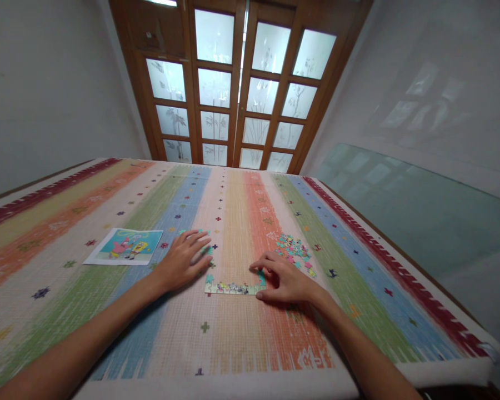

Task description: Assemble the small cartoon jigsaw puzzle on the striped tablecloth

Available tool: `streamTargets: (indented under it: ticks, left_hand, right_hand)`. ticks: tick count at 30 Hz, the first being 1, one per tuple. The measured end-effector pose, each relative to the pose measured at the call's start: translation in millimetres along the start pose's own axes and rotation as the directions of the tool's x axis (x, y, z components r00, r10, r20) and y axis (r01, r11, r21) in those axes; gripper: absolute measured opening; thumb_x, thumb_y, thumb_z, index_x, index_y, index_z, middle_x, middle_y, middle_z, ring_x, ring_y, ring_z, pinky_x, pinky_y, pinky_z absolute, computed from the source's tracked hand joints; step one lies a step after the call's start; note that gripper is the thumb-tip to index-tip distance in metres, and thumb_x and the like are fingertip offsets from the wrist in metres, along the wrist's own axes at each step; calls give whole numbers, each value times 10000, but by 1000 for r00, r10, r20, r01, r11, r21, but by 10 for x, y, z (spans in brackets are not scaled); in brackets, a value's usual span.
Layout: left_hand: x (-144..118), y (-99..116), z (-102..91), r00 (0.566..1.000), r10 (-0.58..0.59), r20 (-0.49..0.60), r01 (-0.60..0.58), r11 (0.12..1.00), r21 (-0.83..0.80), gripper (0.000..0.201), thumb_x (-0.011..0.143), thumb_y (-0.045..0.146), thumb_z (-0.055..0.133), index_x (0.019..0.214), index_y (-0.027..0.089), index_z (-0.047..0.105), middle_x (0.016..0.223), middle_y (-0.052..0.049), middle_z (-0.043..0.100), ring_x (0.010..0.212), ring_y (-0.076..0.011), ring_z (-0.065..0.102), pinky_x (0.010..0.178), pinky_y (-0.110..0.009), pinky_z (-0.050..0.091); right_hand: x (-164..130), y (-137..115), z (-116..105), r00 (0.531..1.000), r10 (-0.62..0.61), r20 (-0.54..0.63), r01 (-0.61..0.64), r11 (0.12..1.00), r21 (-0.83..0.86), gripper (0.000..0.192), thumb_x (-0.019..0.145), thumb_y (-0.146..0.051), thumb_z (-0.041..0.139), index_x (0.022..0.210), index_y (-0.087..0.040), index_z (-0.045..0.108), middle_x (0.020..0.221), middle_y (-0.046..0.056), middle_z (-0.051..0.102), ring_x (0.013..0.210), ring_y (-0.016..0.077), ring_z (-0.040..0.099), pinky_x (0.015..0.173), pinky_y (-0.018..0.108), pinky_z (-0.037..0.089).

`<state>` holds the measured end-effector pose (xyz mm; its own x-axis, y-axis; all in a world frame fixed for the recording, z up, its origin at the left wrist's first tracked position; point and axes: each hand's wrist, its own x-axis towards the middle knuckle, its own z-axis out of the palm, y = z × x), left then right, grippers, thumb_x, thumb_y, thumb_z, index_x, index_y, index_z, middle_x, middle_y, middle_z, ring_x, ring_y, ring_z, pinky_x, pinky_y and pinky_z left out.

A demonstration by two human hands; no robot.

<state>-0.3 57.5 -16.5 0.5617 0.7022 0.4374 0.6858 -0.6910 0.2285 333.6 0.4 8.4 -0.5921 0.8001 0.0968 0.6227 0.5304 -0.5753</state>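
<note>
At lower centre, the right hand [289,279], 2 fingertips parted, brackets the puzzle strip [232,289], perhaps aligning it (any pinch I cannot tell), the left hand [184,262] spread loosely over pieces [209,250], perhaps steadying them.

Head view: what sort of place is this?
Probably a room in a home, though I can't say which one. Clues: wooden doors with plant-patterned frosted panes, a colourful striped cloth over a broad surface, and a pile of loose jigsaw pieces on it.
</note>
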Motion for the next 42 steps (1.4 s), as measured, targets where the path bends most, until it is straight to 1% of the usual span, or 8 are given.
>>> streamTargets:
  ticks: [3,8,13,16,22,28,34,42]
  left_hand:
    - [-3,-164,69,995,-68,75,62,994,85,524,1027,554,448,1391,202,581,1560,-131,495,1472,-392,362,1161,-599,344]
    - [-17,-248,97,971,-129,200,113,990,89,603,1046,603,349,1424,184,561,1547,-144,517,1466,-392,395,1168,-623,322]
    - [11,-257,79,991,-112,79,110,993,33,481,1046,451,360,1350,160,594,1425,-154,620,1318,-318,555,1138,-543,397]
    - [23,-287,85,985,-170,-20,171,982,80,462,1011,400,419,1372,163,582,1421,-155,622,1352,-349,517,1136,-564,393]
    - [30,-359,64,976,-216,23,214,974,71,377,992,396,446,1185,179,686,1309,-135,695,1368,-396,487,1103,-603,409]
    - [18,-381,67,978,-207,39,203,975,86,422,996,369,421,1285,176,660,1423,-137,631,1404,-402,444,1118,-640,379]
    - [35,-350,47,983,-180,45,176,981,83,334,991,365,435,1058,173,701,1312,-137,695,1376,-391,474,1112,-600,403]
    - [103,-299,93,975,-122,185,114,992,54,524,1047,475,360,1462,204,530,1558,-108,514,1496,-387,334,1178,-620,295]
  right_hand:
    - [-3,8,7,1000,-2,-8,2,1000,-8,454,746,-330,818,1163,-222,675,1101,73,610,1029,255,584,898,406,484]
    - [-6,9,14,1000,1,-10,-1,1000,-6,440,744,-317,813,1152,-216,683,1099,76,612,1030,258,590,898,409,484]
    - [-1,-1,10,1000,-9,-15,9,1000,-3,445,737,-305,815,1151,-200,687,1105,85,609,1038,267,593,907,418,488]
    - [3,-14,5,1000,-5,-14,5,1000,-3,435,735,-298,814,1143,-211,690,1103,85,613,1036,266,597,906,415,490]
    - [-1,-22,-5,1000,-2,-12,2,1000,-8,419,736,-316,818,1126,-229,691,1091,77,616,1023,264,596,899,417,493]
    - [4,-21,-11,1000,1,0,-1,1000,-9,418,739,-309,812,1133,-234,692,1092,69,611,1025,257,594,907,414,494]
    - [2,-13,-9,1000,0,2,0,1000,-12,409,748,-322,810,1128,-224,694,1100,78,610,1026,257,594,912,417,492]
    - [4,-24,-7,1000,7,1,-7,1000,-13,398,738,-309,811,1112,-230,700,1082,69,608,995,250,595,893,407,500]
